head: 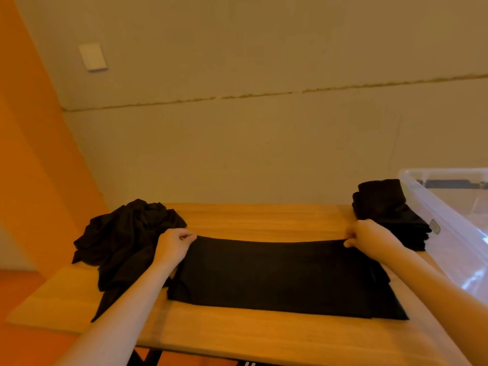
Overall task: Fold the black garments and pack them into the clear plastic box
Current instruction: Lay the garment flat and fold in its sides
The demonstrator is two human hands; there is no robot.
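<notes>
A black garment [282,276] lies flat across the middle of the wooden table [250,336], partly folded into a wide rectangle. My left hand [173,245] pinches its far left corner. My right hand [369,235] pinches its far right corner. A crumpled heap of black garments [124,239] lies at the left, behind my left forearm. A stack of folded black garments [388,210] sits at the far right, against the clear plastic box [449,223].
The clear box stands at the table's right edge and reaches out of frame. A beige wall rises right behind the table. An orange wall and orange floor lie to the left. Bare wood shows along the table's front.
</notes>
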